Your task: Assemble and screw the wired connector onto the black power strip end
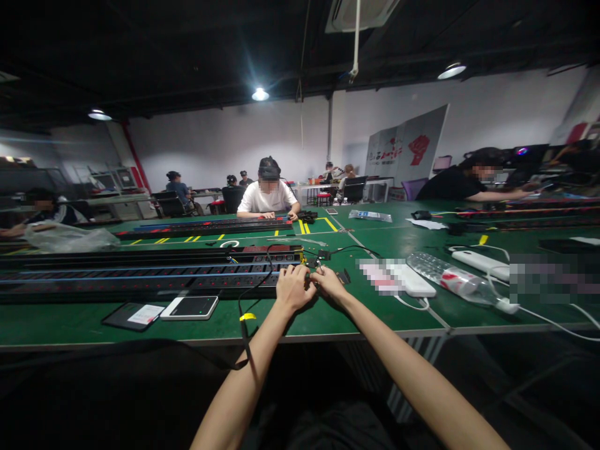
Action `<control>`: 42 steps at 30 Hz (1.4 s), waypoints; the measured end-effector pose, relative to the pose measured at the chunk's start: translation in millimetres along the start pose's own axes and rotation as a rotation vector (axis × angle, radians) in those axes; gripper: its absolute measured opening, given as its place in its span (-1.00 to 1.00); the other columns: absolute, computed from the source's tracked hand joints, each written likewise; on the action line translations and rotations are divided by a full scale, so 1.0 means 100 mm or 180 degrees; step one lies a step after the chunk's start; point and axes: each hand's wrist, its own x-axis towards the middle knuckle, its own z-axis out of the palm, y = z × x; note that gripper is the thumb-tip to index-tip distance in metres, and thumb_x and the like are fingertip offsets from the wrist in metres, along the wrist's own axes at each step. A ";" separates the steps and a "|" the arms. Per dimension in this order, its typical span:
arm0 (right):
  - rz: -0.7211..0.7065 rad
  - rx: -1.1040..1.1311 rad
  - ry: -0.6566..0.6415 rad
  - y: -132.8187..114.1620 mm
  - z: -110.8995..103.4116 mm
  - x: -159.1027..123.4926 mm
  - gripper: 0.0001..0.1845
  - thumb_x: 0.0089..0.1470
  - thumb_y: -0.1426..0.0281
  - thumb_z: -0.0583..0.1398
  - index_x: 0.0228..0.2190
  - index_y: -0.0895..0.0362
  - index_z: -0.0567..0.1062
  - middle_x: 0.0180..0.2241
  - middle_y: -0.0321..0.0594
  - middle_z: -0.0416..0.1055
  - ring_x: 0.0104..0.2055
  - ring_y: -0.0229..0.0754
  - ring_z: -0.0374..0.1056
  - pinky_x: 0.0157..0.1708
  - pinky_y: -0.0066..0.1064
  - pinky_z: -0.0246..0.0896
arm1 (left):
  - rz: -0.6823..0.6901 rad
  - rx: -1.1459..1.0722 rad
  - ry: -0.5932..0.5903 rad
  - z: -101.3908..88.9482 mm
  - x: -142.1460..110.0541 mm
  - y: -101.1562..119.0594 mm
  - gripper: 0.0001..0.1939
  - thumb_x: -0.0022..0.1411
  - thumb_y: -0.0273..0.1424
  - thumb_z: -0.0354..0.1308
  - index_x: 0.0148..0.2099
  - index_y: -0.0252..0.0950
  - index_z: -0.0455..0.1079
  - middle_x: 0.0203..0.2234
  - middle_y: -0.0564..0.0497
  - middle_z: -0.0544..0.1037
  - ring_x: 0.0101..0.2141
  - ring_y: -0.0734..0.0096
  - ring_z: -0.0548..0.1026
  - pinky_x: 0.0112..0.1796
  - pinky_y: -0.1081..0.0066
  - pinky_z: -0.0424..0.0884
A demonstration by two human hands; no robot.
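Observation:
My left hand and my right hand meet at the right end of a long black power strip lying on the green table. Both hands are curled, fingers pinched together over small wires and a small part at the strip's end; the part is too small to name. A black cable with a yellow tag runs from the strip past my left wrist and over the table edge.
A phone and a dark card lie left of my hands. A white power strip, a plastic bottle and white cables lie to the right. Other people sit working at tables across and at both sides.

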 end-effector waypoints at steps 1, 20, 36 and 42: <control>0.0021 0.0023 0.0005 0.00 0.00 0.00 -0.63 -0.22 0.27 0.23 -0.53 0.04 0.08 -0.71 -0.54 0.06 -0.73 -0.40 -0.04 -0.74 -0.52 -0.19 | -0.0008 -0.0011 -0.0001 0.00 0.00 0.00 -0.75 0.20 -0.30 0.13 -0.07 -0.23 0.36 -0.08 -0.05 0.52 -0.07 0.12 0.38 -0.07 0.14 0.23; 0.0068 0.0115 -0.0016 -0.16 -0.01 -0.10 -0.58 -0.28 0.29 0.27 -0.54 0.05 0.08 -0.70 -0.56 0.04 -0.72 -0.44 -0.09 -0.72 -0.54 -0.17 | -0.0332 -0.0289 0.0062 0.00 0.02 0.04 -0.80 0.20 -0.33 0.13 -0.11 -0.20 0.33 -0.18 -0.02 0.53 -0.08 0.16 0.40 -0.08 0.19 0.26; 0.0067 0.0221 -0.0120 -0.18 -0.01 -0.12 -0.55 -0.29 0.31 0.28 -0.51 0.03 0.05 -0.70 -0.58 0.06 -0.73 -0.45 -0.12 -0.74 -0.54 -0.21 | -0.0333 -0.0273 -0.0002 -0.02 0.01 0.05 -0.81 0.21 -0.34 0.12 -0.10 -0.19 0.33 -0.16 -0.03 0.53 -0.07 0.15 0.39 -0.07 0.20 0.25; 0.0028 0.0285 -0.0152 -0.16 -0.02 -0.11 -0.54 -0.31 0.30 0.27 -0.51 0.03 0.04 -0.68 -0.57 0.12 -0.73 -0.45 -0.11 -0.75 -0.54 -0.21 | -0.0273 -0.0261 0.0036 -0.01 0.02 0.04 -0.80 0.19 -0.34 0.13 -0.11 -0.19 0.32 -0.17 -0.01 0.53 -0.09 0.17 0.39 -0.08 0.20 0.25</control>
